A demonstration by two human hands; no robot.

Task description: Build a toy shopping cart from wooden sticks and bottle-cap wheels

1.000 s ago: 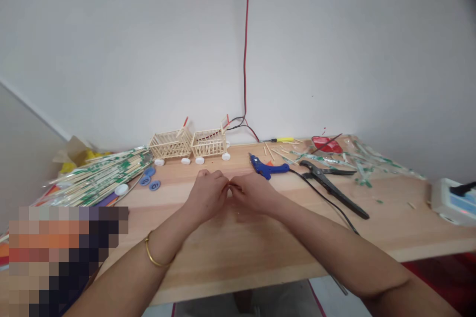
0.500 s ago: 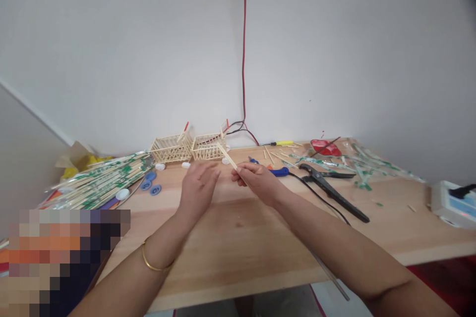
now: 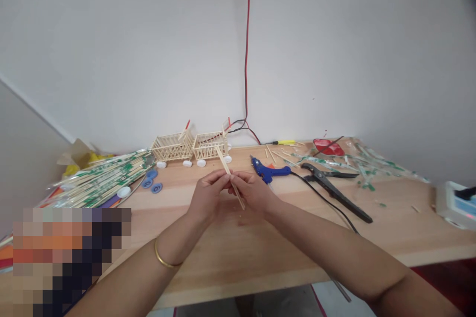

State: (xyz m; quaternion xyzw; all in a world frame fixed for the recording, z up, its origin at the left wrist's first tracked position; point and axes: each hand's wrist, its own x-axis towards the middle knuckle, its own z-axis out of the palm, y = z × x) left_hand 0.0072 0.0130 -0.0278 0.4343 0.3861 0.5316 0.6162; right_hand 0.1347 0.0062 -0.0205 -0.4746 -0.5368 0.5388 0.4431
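A pair of pale wooden chopsticks (image 3: 238, 197) is pinched between both hands over the middle of the table. My left hand (image 3: 208, 193) closes its thumb and fingers on them from the left. From the right, my right hand (image 3: 253, 190) grips them at about the same spot, the fingertips of both hands meeting. The upper ends lean up and left, in front of a small cart built of sticks (image 3: 210, 144) with white wheels. Beside it stands a second stick cart (image 3: 173, 146). To the right of my right hand lies a blue glue gun (image 3: 269, 171).
Wrapped chopsticks (image 3: 107, 181) are heaped at the left, near several blue bottle caps (image 3: 156, 188). Black-handled cutters (image 3: 334, 192), torn wrappers (image 3: 366, 168) and a yellow-handled screwdriver (image 3: 286, 142) lie to the right. A white power strip (image 3: 455, 205) sits at the right edge.
My left hand has moved right and closed on the chopsticks beside my right hand. The sticks are now lower and steeper, and the glue gun shows more fully.
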